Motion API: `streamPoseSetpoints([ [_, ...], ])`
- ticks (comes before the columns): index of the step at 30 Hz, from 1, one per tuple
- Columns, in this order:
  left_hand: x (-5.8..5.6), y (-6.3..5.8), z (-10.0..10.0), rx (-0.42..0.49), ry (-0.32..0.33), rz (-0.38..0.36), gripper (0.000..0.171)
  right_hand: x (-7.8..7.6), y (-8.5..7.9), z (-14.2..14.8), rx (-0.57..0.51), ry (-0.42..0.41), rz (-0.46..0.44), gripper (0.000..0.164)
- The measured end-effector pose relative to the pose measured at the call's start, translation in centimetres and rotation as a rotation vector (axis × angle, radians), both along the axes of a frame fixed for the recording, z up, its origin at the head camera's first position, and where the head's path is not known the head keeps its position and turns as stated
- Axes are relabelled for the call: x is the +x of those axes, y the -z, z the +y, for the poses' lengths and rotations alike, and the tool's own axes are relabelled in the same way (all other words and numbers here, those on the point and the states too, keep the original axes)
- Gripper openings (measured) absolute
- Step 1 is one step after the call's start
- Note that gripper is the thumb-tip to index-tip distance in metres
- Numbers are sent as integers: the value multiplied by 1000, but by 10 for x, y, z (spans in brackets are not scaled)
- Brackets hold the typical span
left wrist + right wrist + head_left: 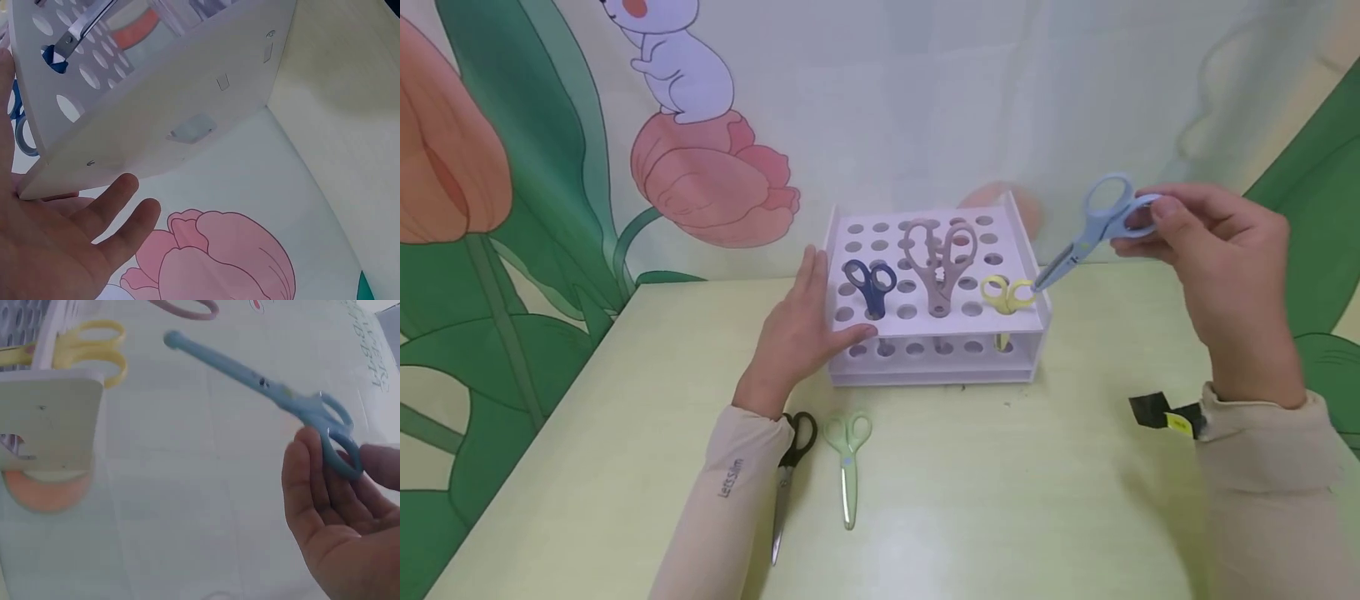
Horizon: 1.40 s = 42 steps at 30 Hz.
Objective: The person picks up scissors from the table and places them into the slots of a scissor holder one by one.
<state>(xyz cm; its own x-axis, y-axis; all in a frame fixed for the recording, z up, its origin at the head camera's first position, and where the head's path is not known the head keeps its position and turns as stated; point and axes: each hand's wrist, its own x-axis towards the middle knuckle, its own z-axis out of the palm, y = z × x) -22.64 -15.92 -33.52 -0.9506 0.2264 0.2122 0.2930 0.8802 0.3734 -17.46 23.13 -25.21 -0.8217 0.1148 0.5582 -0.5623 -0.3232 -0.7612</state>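
In the head view, my right hand (1228, 250) pinches one handle loop of light blue scissors (1101, 221) between thumb and fingers, raised at the white holed rack's (932, 378) right. Their tip points down and left, close to yellow scissors (1006, 302) in the rack's front right; contact cannot be told. My left hand (796, 329) rests against the rack's left side, thumb along the front top edge and fingers extended. Dark blue scissors (874, 300) and larger mauve scissors (939, 293) also stand handles-up in its front row. The right wrist view shows the blue scissors' (284, 400) rounded tip.
Black-handled scissors (785, 477) lie on the table (1000, 500) partly beneath my left sleeve, beside pale green scissors (848, 475). A black piece with a yellow label (1150, 410) is by my right cuff. A printed curtain (887, 125) hangs close behind the rack.
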Motion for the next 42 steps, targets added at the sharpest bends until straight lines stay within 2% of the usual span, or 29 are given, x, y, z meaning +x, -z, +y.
streamPoseSetpoints([
  [4, 2, 3, -1, -8, -6, 10, 124, -12, -1, -7, -116, 67, -2, 27],
  [7, 4, 5, -1, -31, -1, 40, 121, -20, 0, -12, -120, 88, -17, 27],
  [14, 4, 7, -1, -93, 14, 128, 118, -31, 4, -21, 2, 135, -50, 28],
  [20, 3, 5, -1, -70, 26, 153, 121, -40, 9, -25, 75, 148, -88, 21],
  [25, 3, 4, -1, -43, 43, 134, 118, -45, 12, -29, 136, 155, -125, 16],
  [32, 1, 1, 0, -41, 27, 68, 120, -51, 18, -33, 224, 171, -172, 17],
  [42, 0, 0, 4, -24, -1, -3, 120, -55, 26, -35, 247, 141, -212, 15],
])
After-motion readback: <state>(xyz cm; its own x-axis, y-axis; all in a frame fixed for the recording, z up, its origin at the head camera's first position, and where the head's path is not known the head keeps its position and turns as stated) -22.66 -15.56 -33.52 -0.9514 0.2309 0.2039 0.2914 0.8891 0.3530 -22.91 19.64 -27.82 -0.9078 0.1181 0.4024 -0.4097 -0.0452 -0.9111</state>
